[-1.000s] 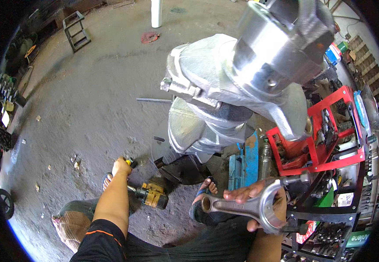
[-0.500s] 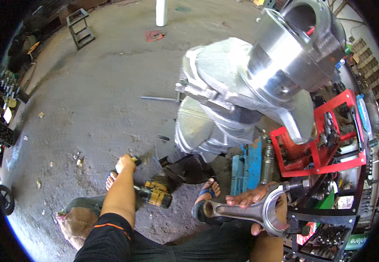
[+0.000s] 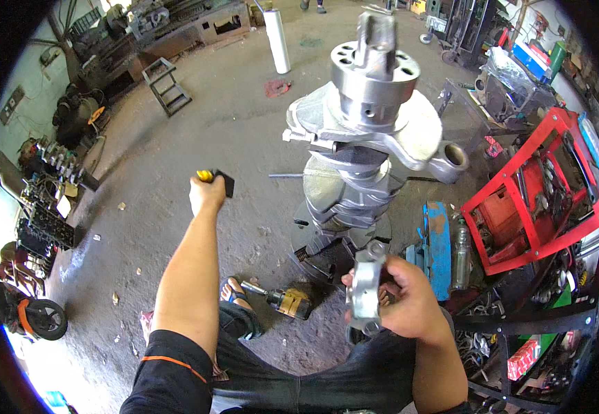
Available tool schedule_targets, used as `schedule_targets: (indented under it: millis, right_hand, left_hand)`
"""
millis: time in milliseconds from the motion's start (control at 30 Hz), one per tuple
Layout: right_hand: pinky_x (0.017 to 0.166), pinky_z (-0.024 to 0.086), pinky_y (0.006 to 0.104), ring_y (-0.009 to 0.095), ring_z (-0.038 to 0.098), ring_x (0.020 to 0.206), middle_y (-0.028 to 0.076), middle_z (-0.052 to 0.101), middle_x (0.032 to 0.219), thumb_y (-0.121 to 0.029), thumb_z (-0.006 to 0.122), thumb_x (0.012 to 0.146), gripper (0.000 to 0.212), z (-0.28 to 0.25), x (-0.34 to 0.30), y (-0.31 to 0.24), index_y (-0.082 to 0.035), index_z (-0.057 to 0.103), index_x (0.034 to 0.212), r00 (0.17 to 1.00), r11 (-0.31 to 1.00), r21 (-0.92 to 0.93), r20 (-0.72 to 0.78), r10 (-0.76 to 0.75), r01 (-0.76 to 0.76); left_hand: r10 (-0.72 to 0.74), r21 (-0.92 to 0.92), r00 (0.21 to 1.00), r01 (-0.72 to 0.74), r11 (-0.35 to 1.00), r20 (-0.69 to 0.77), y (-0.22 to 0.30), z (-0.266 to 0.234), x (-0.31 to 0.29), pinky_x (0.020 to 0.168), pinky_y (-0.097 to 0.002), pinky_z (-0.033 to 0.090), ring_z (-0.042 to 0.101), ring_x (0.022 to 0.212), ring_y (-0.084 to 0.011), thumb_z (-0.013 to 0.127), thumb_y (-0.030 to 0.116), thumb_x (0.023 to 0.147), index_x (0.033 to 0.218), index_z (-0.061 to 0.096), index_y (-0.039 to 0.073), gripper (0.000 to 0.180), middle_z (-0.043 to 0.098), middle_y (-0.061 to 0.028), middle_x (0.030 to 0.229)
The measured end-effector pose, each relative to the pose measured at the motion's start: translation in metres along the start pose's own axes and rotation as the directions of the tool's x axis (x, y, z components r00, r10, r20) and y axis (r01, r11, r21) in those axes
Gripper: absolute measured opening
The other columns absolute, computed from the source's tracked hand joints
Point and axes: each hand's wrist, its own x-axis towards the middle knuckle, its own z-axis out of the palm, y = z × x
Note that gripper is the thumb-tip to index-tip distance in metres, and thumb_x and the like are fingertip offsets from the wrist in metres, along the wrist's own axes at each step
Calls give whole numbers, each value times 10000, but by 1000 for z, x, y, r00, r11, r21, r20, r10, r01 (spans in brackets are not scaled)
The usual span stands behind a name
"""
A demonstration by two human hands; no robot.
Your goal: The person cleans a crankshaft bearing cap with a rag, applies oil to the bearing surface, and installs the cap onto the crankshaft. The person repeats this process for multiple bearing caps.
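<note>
My right hand [image 3: 406,297] is closed around a silver connecting rod [image 3: 366,286]. Its curved big end faces up at me, so the rest of the rod is hidden. My left arm reaches forward, with the left hand [image 3: 205,195] gripping a small yellow-and-black object [image 3: 214,181] whose kind I cannot make out. Ahead of the right hand a large steel crankshaft [image 3: 344,179] stands upright on the floor. Another connecting rod [image 3: 444,163] sticks out from its upper part on the right. Between my feet a yellow-and-black power drill [image 3: 290,302] lies on the floor.
A red metal rack [image 3: 531,252] of tools stands at the right, above a black shelf frame [image 3: 520,322]. Blue metal pieces [image 3: 437,248] and a clear bottle [image 3: 460,255] are beside it. Farther off are a small metal frame [image 3: 167,86], a white cylinder [image 3: 277,41] and machinery [image 3: 196,24].
My view has lifted and drawn back from the crankshaft. The connecting rod in my right hand has turned from lying sideways to facing end-on. My left hand has reached farther forward.
</note>
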Motion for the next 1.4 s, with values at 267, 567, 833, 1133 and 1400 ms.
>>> schedule_targets:
  millis: [267,567,833,1133,1400]
  right_hand:
    - [995,565,354,170,700,1103,78,721,1188,7,911,737,577,26,-8,-2,2,619,1234,983,983,48,29,-179,177]
    - [844,573,315,157,731,904,113,749,1006,-68,908,716,528,77,-20,1,0,663,1179,929,937,36,-149,-339,347]
    - [820,593,332,229,768,906,153,752,997,-140,927,705,538,90,-25,1,-1,675,1159,906,918,21,-166,-388,397]
    - [773,598,333,226,766,837,145,746,936,-162,926,690,514,84,-22,-2,3,687,1114,906,921,-9,-172,-386,390]
    - [763,592,337,223,765,835,139,747,921,-178,926,693,502,79,-22,-3,-16,687,1103,895,915,-15,-203,-398,404]
  left_hand:
    - [518,-381,843,-532,756,-148,53,-152,-59,901,-335,519,670,976,-208,765,200,875,1194,603,-16,418,699,-135,1035]
    - [962,-146,271,-953,264,-30,51,-259,-206,884,-390,532,653,987,-297,796,-27,709,1174,674,53,487,633,-141,1099]
    - [974,142,86,-988,57,212,64,-294,-244,935,-438,462,614,1043,-316,822,23,594,1205,701,126,631,632,-97,1112]
    - [967,223,-65,-967,-122,246,79,-286,-257,883,-427,432,593,1003,-277,838,74,618,1200,736,176,599,628,-39,1068]
    - [959,248,-126,-950,-191,255,88,-281,-262,890,-430,432,595,1010,-273,825,106,645,1167,758,167,529,628,-31,1048]
